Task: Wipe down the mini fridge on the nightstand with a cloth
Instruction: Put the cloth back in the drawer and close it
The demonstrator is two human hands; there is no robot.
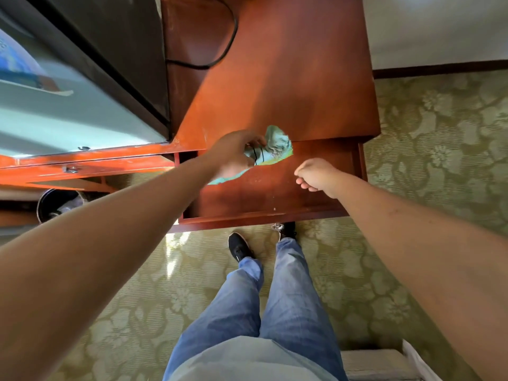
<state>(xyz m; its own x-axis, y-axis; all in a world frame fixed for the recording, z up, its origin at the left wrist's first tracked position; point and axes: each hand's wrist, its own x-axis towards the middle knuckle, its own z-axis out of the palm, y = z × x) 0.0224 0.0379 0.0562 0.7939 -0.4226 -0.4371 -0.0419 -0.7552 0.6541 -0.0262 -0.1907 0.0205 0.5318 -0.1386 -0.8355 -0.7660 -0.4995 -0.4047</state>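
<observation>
A crumpled pale green cloth (277, 145) hangs over the pulled-out drawer (264, 196) of the red-brown nightstand (288, 86). My left hand (233, 155) grips it from the left, fingers curled round the fabric. My right hand (316, 174) hovers over the drawer just right of the cloth, fingers loosely curled and holding nothing. The mini fridge (68, 86), with a black body and a pale blue-grey door, stands on the nightstand at the upper left.
A black cable (228, 42) loops across the nightstand top behind the fridge. A dark waste bin (57, 204) stands on the floor at the left. Green flowered carpet (439, 133) lies all around, and my legs and shoes stand before the drawer.
</observation>
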